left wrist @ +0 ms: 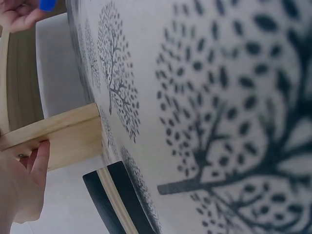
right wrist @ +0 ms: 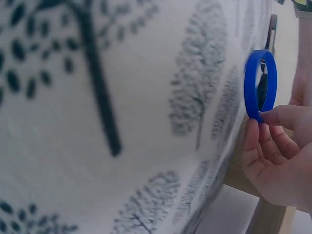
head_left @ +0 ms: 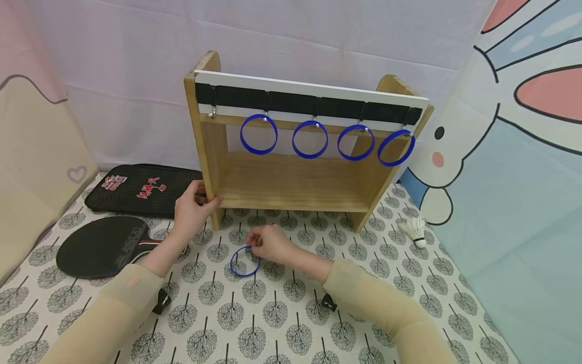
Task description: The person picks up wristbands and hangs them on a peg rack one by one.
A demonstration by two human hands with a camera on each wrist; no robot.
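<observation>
Now right grip (head_left: 268,245) on blue ring (head_left: 244,262)

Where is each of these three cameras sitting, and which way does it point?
Head: worn on the head, looking forward and down at the rack, both hands and sleeves.
Left wrist: on the left wrist, close along the cloth toward the rack's post, which the left hand holds.
Right wrist: on the right wrist, facing the blue ring pinched by the right hand.
Shared: head and right wrist both show the ring; all show the tree-print cloth.
</observation>
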